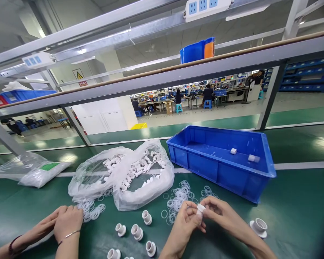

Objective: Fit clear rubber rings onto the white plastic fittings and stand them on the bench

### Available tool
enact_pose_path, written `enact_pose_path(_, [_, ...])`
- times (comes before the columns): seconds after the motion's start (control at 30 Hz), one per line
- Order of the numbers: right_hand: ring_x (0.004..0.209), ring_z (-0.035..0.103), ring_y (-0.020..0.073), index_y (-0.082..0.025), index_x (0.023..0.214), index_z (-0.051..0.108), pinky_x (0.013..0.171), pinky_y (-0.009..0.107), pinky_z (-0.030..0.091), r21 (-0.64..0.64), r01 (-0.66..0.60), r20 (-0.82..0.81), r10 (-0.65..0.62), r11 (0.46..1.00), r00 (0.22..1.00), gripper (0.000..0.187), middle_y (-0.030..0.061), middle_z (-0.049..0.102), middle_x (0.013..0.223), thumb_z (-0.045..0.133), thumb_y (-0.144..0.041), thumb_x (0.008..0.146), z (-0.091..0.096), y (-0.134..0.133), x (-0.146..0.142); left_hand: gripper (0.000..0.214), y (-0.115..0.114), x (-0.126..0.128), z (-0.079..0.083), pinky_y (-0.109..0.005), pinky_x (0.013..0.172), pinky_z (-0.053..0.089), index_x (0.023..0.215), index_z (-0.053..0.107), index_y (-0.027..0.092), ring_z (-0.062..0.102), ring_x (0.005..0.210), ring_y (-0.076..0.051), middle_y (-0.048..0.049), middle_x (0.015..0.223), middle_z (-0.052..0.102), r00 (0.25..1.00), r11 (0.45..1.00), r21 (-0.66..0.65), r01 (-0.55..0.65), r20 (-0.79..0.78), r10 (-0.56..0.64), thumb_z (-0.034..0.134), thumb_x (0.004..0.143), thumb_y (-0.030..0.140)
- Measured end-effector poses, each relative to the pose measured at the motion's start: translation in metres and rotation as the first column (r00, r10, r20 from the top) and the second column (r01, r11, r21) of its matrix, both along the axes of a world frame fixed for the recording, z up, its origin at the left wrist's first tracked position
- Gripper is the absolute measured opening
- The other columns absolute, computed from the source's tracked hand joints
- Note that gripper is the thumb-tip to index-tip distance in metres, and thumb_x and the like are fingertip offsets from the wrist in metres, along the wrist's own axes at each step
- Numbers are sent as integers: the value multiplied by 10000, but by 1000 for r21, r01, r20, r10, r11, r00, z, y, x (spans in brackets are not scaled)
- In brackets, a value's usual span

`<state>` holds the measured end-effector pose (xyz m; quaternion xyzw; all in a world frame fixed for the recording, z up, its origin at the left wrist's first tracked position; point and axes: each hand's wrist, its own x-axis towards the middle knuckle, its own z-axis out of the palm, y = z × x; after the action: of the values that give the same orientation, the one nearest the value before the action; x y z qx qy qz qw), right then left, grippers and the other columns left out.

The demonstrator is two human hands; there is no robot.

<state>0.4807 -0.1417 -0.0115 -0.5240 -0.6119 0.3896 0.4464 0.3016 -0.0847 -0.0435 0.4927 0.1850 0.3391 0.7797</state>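
My left hand (184, 225) grips a small white plastic fitting (201, 208) from below, its fingers curled round it. The fingertips of my right hand (218, 213) pinch the same piece at its upper edge. Just behind my hands lies a loose pile of thin clear rings (181, 196). To the left, several white flanged fittings (137, 232) stand or tilt on the green table. One more flanged fitting (259, 227) sits to the right of my right forearm.
A blue bin (218, 172) behind my hands holds a few white pieces. Open plastic bags (143, 196) of white tube pieces lie at the centre. A co-worker's hands (68, 223) are at the left by another ring pile (94, 212). A sealed bag (44, 174) lies far left.
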Motion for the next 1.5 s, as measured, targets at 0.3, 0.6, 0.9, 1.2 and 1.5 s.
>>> enact_pose_path(0.3, [821, 569, 189, -199, 963, 684, 752, 289, 466, 1, -19, -43, 19, 1000, 999, 366, 26, 621, 895, 614, -557, 937, 4, -2, 4, 393, -2, -4, 0, -226, 634, 521, 957, 505, 143, 652, 684, -118, -84, 851, 694, 994, 993, -96, 74, 90, -65, 747, 838, 428])
enact_pose_path(0.6, [854, 575, 199, -215, 908, 709, 776, 292, 453, 36, -40, 17, 39, 999, 999, 343, 31, 623, 917, 597, -537, 949, 11, -6, 4, 336, 1, -9, -10, -175, 535, 496, 945, 500, 146, 629, 580, -93, -84, 790, 696, 962, 964, -147, 223, 192, -194, 700, 879, 407])
enact_pose_path(0.9, [692, 581, 164, -266, 906, 619, 609, 283, 387, 202, 336, 539, -391, 920, 746, 265, -9, 618, 868, 426, -428, 989, -36, 15, 18, 438, -15, -15, 13, -237, 579, 518, 929, 582, 131, 648, 606, -134, -108, 832, 715, 949, 949, 31, 315, -29, -314, 783, 774, 489])
enact_pose_path(1.2, [742, 634, 182, -267, 1012, 560, 504, 261, 327, 267, 319, 696, -411, 909, 589, 246, 16, 599, 968, 336, -368, 987, -62, 18, 31, 329, 39, -195, 75, -377, 913, 493, 1109, 621, 225, 611, 997, -243, -79, 1156, 637, 256, 254, 950, -181, -204, 945, 468, 941, 463])
enact_pose_path(1.5, [743, 661, 191, -255, 969, 558, 540, 265, 355, 227, 259, 764, -337, 939, 551, 150, 24, 617, 983, 413, -235, 939, -65, 17, 28, 135, 70, -249, 51, -324, 776, 474, 769, 597, 175, 645, 861, -253, -82, 803, 658, -161, 506, 837, 210, -481, 862, 481, 808, 116])
